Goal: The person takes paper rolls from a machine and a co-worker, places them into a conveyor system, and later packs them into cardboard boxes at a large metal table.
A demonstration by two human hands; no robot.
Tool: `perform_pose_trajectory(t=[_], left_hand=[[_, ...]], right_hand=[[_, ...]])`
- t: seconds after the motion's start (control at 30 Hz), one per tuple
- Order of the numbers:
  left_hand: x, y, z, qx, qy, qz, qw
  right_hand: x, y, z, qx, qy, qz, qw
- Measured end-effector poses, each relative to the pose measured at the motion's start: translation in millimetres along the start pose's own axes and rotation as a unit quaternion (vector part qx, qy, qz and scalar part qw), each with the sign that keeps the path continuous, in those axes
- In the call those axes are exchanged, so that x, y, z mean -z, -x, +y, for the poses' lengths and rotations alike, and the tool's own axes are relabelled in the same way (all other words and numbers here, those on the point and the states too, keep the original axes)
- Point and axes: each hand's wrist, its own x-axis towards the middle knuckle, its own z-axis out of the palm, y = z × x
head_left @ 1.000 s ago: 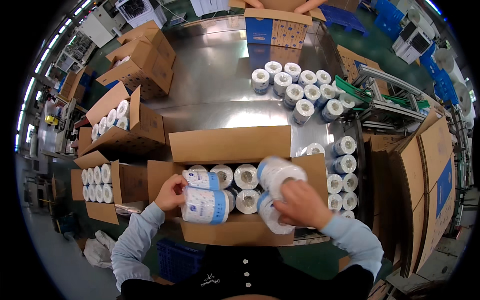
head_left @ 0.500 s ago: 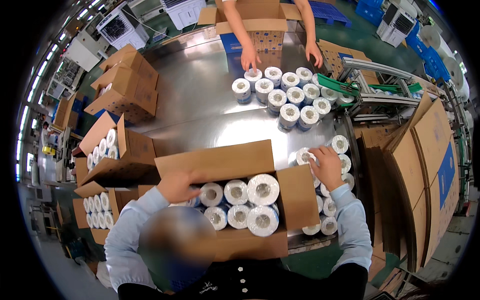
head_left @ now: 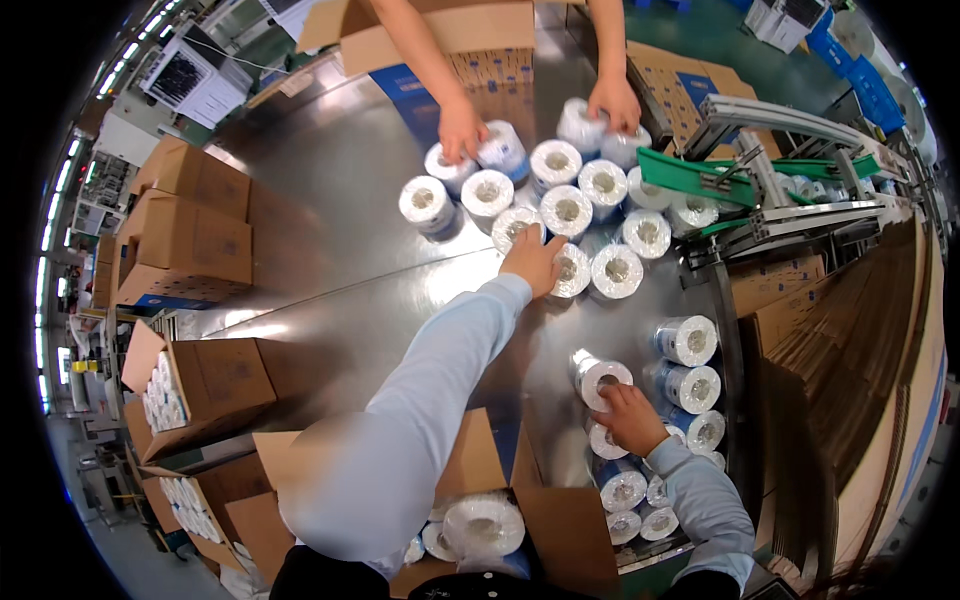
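Note:
My left hand [head_left: 533,262] reaches far across the metal table with its fingers closed on a wrapped toilet roll [head_left: 512,226]. Another wrapped roll [head_left: 571,272] stands right beside that hand. On the right, my right hand [head_left: 632,420] grips a toilet roll [head_left: 601,378] at its top end, fingertips by the core. That roll tilts at the far end of a packed group of rolls [head_left: 622,488]. Close to my body, an open carton [head_left: 565,525] holds rolls [head_left: 484,525]; my left arm hides part of it.
Across the table a co-worker's two hands [head_left: 462,130] touch other rolls. A green-railed conveyor [head_left: 700,178] meets the table at the right, beside stacked flat cardboard [head_left: 850,390]. Filled cartons [head_left: 225,385] line the left side. A further open carton [head_left: 440,45] stands at the far edge.
My left hand has left the near carton and moved far forward to the standing rolls. My right hand stays at the right-hand rolls. The view has shifted forward; the co-worker's hands now touch different rolls.

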Motion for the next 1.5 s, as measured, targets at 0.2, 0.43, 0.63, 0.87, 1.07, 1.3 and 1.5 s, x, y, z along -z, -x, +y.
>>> perform_pose_trajectory(t=[0.2,0.43,0.63,0.87,1.07,1.3,1.5], left_hand=[[-10.6,-13.1,10.3,0.195,-0.056,0.025,0.979],[80.6,78.9,-26.3,0.176,-0.066,0.019,0.982],[250.0,223.2,-2.8,0.026,0.051,0.297,0.953],[271.3,445.4,79.1,-0.150,-0.007,0.257,0.955],[200.5,558.9,81.2,-0.060,-0.046,0.056,0.996],[187.3,591.1,76.5,-0.012,0.030,0.074,0.997],[271.8,792.8,-20.1,0.257,-0.038,0.597,0.759]], right_hand=[[2.3,-21.5,6.6,-0.016,-0.043,-0.044,0.998],[-33.6,-27.4,-21.7,-0.079,-0.105,0.069,0.989],[33.4,-2.5,-45.3,-0.192,-0.037,0.225,0.955],[249.7,35.6,-187.5,-0.071,0.136,0.527,0.836],[216.7,25.8,-340.2,0.280,0.026,0.263,0.923],[81.7,-44.2,-362.3,0.272,0.063,0.038,0.959],[109.0,-6.2,-345.4,0.053,-0.002,0.198,0.979]])
